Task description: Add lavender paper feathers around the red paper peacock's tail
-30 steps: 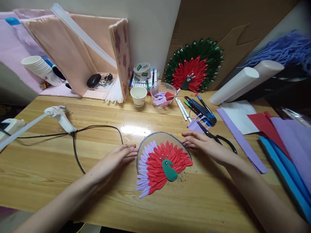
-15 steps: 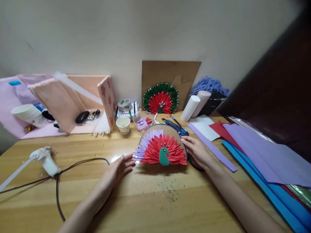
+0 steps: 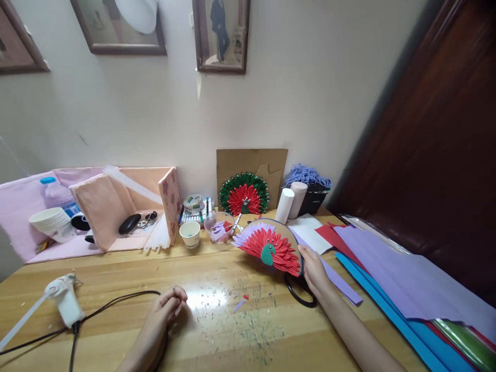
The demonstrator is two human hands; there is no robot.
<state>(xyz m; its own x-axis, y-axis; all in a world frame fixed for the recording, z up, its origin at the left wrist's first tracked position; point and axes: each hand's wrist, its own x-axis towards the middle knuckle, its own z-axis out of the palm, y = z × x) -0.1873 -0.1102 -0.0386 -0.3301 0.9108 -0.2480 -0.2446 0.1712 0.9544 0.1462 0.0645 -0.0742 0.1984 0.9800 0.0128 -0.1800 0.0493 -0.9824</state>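
Note:
My right hand (image 3: 315, 268) grips the right edge of a paper peacock craft (image 3: 273, 248), holding it tilted above the table. It has a green head, layered red paper feathers and lilac feathers on the left, on a half-round cardboard backing with a blue rim. To the left, my left hand (image 3: 170, 305) rests low over the table with its fingers curled in, apart from the craft; nothing shows in it. Between the hands lie small red and lilac paper scraps (image 3: 241, 304) and green glitter specks. A black loop (image 3: 302, 294), perhaps a scissors handle, is below the craft.
A finished-looking green-and-red peacock (image 3: 245, 194) leans on cardboard (image 3: 251, 157) at the back. A white glue gun (image 3: 67, 299) with cord lies left. Paper cup (image 3: 189, 235), scrap bowl (image 3: 219, 227) and white rolls (image 3: 285, 205) stand behind. Coloured sheets (image 3: 411, 274) cover the right side.
The craft has been raised, tilted and shifted away in my right hand. My left hand has drawn back from it and its fingers have curled. The view has tipped upward, bringing wall pictures in.

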